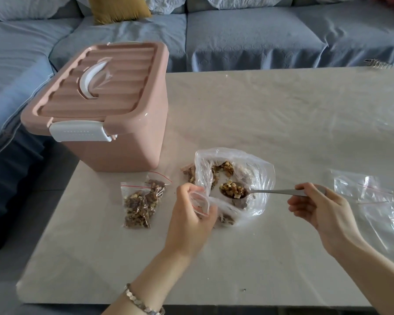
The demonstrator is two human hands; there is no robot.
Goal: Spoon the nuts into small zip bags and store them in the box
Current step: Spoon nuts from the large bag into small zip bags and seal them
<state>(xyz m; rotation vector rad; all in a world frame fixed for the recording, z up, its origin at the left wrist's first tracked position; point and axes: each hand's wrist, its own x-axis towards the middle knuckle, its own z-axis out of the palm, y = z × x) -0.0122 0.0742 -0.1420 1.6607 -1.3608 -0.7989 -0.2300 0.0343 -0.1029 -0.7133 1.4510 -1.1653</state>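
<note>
Over the near middle of the bench [282, 114], the right hand [316, 208] has its grip pinched on the handle end of a metal spoon [273, 191]. It's held roughly level, with the bowl pointing left and heaped with chopped nuts [233, 189]. The bowl hangs over the big clear bag [263, 176], which lies open on the bench with more nut bits inside and a few pieces at its left edge.

The left hand [191, 217] is right beside the spoon's tip, grip curled round a small zip bag [200, 201] with a red strip at the mouth. Honestly can't tell if there's anything in it. There's a beaded bracelet [137, 301] on that wrist.

Just left of that hand, two filled zip bags [138, 208] lie flat on the bench, overlapping, both packed with nuts. Behind them stands the pink box [123, 151], with its ribbed lid [114, 87] on and a white latch [77, 131] on the front.

Off to the right is a loose pile of empty zip bags [373, 192], well apart from the big bag. A grey-blue sofa [259, 37] runs behind the bench, with a mustard cushion [117, 7] on it.
</note>
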